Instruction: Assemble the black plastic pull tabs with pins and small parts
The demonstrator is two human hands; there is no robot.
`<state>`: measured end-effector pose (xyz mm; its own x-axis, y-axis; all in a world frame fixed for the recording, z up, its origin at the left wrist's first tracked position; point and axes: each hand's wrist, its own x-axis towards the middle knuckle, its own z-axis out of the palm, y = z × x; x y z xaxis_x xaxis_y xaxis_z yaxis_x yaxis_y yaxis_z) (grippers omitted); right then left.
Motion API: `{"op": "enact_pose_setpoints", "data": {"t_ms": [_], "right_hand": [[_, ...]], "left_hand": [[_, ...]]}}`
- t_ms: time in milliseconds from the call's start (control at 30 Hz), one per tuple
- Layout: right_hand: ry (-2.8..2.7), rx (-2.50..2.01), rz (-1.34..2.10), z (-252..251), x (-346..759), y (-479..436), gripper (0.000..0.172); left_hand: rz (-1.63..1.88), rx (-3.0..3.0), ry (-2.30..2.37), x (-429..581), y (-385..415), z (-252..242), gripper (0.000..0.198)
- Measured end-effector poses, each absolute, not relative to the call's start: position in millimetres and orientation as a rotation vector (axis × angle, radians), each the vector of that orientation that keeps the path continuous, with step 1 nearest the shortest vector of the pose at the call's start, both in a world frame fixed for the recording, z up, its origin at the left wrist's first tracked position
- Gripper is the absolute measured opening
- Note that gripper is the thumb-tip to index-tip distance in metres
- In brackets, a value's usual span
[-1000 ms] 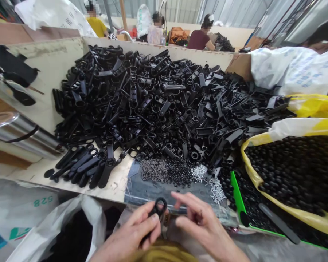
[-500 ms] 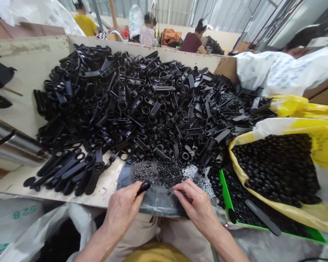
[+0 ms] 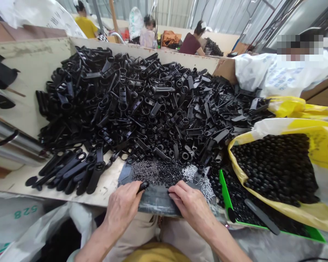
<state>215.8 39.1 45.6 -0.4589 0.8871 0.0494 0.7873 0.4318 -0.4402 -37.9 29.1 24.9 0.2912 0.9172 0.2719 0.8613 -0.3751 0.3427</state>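
My left hand [image 3: 123, 207] is closed round a black plastic handle part [image 3: 142, 187], whose rounded end sticks out past my thumb. My right hand [image 3: 191, 205] rests on a dark mat [image 3: 155, 200] with its fingertips curled at the edge of a heap of small dark springs and black bits [image 3: 158, 173]. What the right fingers pinch is hidden. A patch of small silver pins [image 3: 202, 180] lies just right of that heap. Behind rises a big pile of black plastic handle parts [image 3: 142, 105].
A row of assembled black handles [image 3: 71, 171] lies at left on the wooden board [image 3: 30, 72]. A yellow bag of black beads [image 3: 278, 167] and a green tray [image 3: 226, 198] sit at right. A steel tube [image 3: 13, 140] lies far left. Other people work at the back.
A second ago both hands held a ring-ended black part near my lap. They have since moved forward onto the mat, and my right fingers have shifted slightly left toward the spring heap.
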Motion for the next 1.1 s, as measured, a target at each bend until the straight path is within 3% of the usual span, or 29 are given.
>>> {"op": "enact_pose_setpoints", "data": {"t_ms": [167,333,500,700,1100], "right_hand": [[-2.354,-1.446,0.667,54.4,223.3,44.7,0.021],[-1.778,-1.434,1.044,55.3,211.8,41.3,0.016],[-1.033,-1.158,1.486,50.7,172.3,33.0,0.027],[-0.81,-1.008,1.62,55.2,140.5,29.7,0.026],[-0.732,-1.117,1.599,48.2,137.6,24.8,0.038]], "left_hand": [[0.612,2.414,1.663,-38.2,30.0,29.0,0.02],[0.616,2.243,1.606,-36.7,31.6,37.1,0.022],[0.901,1.376,1.502,-17.9,24.6,52.6,0.029],[1.034,0.668,1.221,-0.9,15.4,74.2,0.045],[1.017,0.57,1.175,2.9,9.4,69.9,0.046]]}}
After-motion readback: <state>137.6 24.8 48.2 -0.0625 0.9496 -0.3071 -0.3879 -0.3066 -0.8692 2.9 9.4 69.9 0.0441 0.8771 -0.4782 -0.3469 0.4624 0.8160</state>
